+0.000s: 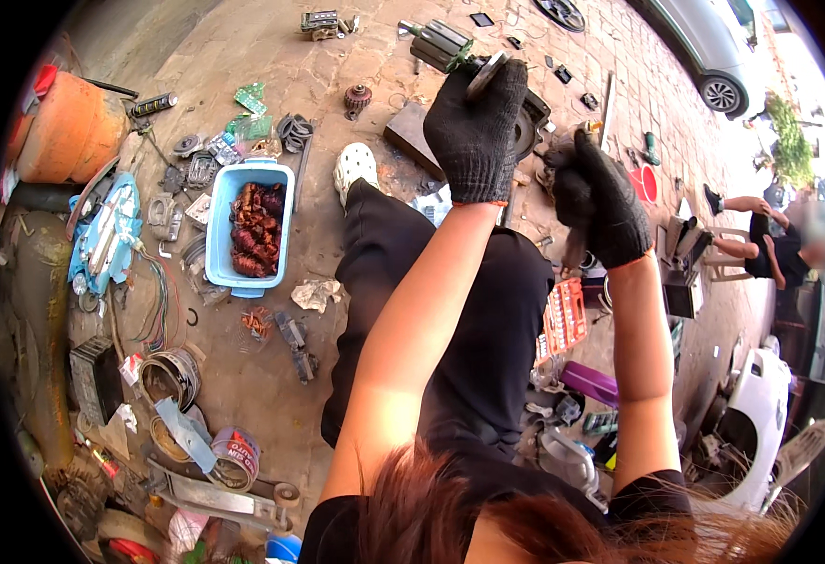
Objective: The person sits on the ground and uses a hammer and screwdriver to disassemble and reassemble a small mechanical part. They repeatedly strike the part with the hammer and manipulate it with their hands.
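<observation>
My left hand (474, 122), in a black knit glove, is raised at the upper middle, closed round a metal motor rotor (441, 45), which lies tilted with its grooved core above my fingers. My right hand (600, 193), also gloved, is at the right with its fingers curled; something brownish and partly hidden is at them, too unclear to name. A dark round metal part (535, 122) and a dark rectangular block (411, 139) lie on the ground beyond my hands. An orange socket set (560, 320) lies beside my right knee.
A blue tub (213, 254) of copper windings stands left among scattered parts, wires and cans. An orange bucket (70, 127) is upper left, a red bucket (644, 186) right. Another person (774, 254) sits at the right; a silver car (704, 47) is parked behind. A white bumper (760, 414) lies lower right.
</observation>
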`<state>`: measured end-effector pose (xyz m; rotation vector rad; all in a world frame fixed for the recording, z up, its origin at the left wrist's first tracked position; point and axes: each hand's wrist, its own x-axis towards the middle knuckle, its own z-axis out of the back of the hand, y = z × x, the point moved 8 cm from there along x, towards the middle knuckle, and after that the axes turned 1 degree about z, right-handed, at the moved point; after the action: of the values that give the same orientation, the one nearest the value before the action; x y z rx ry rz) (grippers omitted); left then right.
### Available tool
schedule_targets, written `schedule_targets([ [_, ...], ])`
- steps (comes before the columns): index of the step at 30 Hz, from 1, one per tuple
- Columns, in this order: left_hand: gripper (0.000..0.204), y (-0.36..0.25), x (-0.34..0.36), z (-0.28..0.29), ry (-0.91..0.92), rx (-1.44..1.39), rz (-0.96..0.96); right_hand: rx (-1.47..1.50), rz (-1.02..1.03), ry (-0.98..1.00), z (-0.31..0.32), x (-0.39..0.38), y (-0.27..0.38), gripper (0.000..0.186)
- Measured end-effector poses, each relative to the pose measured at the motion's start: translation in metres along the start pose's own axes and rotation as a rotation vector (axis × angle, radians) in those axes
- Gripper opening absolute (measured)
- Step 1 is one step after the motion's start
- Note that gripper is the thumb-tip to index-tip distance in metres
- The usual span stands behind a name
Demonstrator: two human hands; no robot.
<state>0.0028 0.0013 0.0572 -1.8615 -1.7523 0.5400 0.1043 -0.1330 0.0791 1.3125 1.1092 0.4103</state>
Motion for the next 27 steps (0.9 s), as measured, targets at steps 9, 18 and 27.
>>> schedule_targets([
  [9,0.025,-0.004,-0.005,-0.024,0.244,0.000,0.000,0.397,-0.103,0.310,-0.022,-0.003,-0.008,0.032],
  [18,0.030,-0.016,-0.014,-0.032,0.448,0.169,-0.048,0.485,-0.233,0.515,-0.024,-0.009,-0.014,0.037],
  [27,0.028,-0.016,-0.010,-0.030,0.379,0.293,-0.143,0.102,0.221,-0.156,0.008,-0.009,0.004,0.019],
])
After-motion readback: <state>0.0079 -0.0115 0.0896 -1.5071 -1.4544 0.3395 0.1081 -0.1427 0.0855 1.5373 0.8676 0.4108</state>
